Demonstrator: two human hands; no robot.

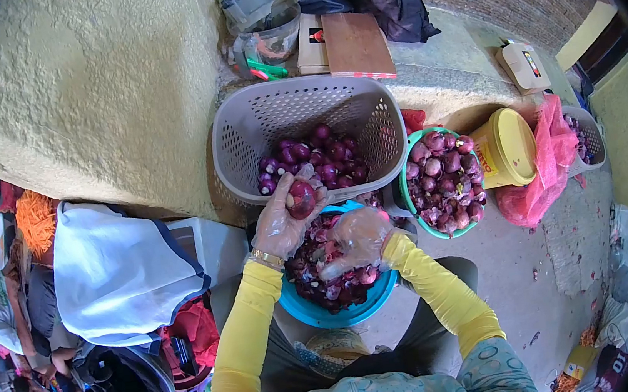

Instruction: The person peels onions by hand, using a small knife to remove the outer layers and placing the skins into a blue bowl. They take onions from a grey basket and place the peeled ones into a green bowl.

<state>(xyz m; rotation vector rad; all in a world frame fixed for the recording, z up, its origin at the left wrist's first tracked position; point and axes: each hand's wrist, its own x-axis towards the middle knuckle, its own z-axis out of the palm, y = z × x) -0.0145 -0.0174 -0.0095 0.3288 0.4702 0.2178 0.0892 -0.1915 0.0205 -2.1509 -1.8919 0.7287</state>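
Note:
My left hand [280, 219], in a clear plastic glove, holds a red onion [301, 200] up at the near rim of the grey perforated basket. Peeled onions [310, 158], purple and shiny, lie in the bottom of that basket [229, 140]. My right hand [361, 238], gloved the same way, hangs low over the blue basin with its thumb and fingers apart. Onion skins [314, 262] and some onions fill the blue basin [340, 318] between my knees. Part of its far rim is hidden behind my hands.
Unpeeled onions [444, 181] heap a green-rimmed basin [410, 204] on the right. Beyond stand a yellow bucket [506, 147], a pink mesh sack [520, 203] and another basket [594, 137]. A white-blue cloth [125, 268] drapes at left; people [1, 309] sit farther left. A wall ledge [438, 65] borders the back.

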